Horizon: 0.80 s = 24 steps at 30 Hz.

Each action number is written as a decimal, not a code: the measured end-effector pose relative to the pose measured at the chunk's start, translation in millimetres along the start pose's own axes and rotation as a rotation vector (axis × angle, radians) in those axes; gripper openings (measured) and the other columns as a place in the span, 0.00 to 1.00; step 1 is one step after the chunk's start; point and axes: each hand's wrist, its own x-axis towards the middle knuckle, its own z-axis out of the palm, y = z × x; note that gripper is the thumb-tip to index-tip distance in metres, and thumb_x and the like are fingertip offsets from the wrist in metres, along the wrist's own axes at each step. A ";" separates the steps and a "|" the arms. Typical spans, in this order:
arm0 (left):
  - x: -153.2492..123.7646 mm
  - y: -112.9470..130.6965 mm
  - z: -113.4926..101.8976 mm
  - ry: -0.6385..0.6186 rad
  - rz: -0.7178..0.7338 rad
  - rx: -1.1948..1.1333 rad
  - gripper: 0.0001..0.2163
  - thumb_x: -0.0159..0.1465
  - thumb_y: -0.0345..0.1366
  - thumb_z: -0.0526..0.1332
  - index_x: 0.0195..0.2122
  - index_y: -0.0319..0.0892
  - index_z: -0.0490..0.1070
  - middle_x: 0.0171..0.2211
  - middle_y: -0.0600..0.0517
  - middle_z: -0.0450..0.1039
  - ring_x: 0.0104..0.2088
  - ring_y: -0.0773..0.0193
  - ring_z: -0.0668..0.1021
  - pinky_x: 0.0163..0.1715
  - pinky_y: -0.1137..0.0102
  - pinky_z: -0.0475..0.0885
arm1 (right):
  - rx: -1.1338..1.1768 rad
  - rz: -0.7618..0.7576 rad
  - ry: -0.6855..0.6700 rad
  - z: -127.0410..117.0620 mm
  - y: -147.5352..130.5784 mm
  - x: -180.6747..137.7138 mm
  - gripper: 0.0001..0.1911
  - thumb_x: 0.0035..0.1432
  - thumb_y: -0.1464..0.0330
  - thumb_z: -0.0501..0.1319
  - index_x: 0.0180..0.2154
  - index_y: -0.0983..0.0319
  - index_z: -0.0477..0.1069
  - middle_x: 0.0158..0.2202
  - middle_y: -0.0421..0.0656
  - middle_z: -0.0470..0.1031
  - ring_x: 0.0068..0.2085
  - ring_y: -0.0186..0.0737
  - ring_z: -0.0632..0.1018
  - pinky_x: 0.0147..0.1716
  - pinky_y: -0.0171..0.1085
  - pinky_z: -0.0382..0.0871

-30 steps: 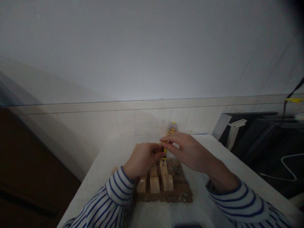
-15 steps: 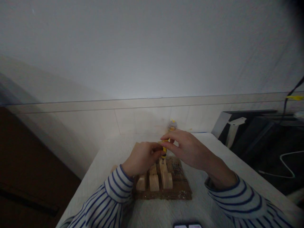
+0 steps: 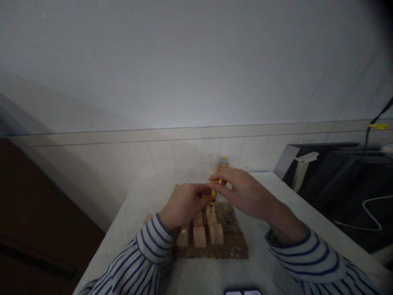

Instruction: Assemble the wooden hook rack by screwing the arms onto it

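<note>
A small yellow and black screwdriver (image 3: 213,196) stands upright with its tip on the rightmost of three pale wooden blocks (image 3: 200,232). The blocks lie side by side on a brown cardboard sheet (image 3: 231,241). My left hand (image 3: 184,205) is closed, its fingertips pinching the screwdriver's lower part from the left. My right hand (image 3: 245,192) pinches the top of the handle from the right with thumb and forefinger. Both sleeves are white with blue stripes.
The white table (image 3: 270,270) meets a tiled wall behind. A small clear container with a yellow top (image 3: 223,163) stands at the table's back edge. A phone's edge (image 3: 242,292) shows at the bottom. Dark furniture and a white cable (image 3: 368,213) lie to the right.
Both hands stay on the screwdriver; my right fingers have shifted slightly round the handle top. The view tilted a little, bringing the phone's edge into sight.
</note>
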 end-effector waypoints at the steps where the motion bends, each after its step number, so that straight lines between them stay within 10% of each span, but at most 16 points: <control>1: 0.3 -0.4 0.8 0.017 -0.011 -0.009 0.12 0.64 0.41 0.57 0.41 0.43 0.78 0.32 0.52 0.78 0.28 0.64 0.74 0.28 0.73 0.65 | -0.002 -0.002 0.003 0.4 0.5 -0.1 0.07 0.62 0.68 0.58 0.36 0.61 0.74 0.34 0.43 0.78 0.36 0.40 0.77 0.35 0.38 0.67; 24: 0.5 0.9 -1.6 0.020 -0.032 0.003 0.11 0.63 0.40 0.58 0.33 0.41 0.78 0.28 0.51 0.78 0.27 0.64 0.74 0.28 0.73 0.65 | 0.051 -0.021 0.032 4.0 -0.3 -1.6 0.10 0.61 0.70 0.57 0.42 0.60 0.76 0.39 0.45 0.81 0.41 0.42 0.79 0.41 0.42 0.71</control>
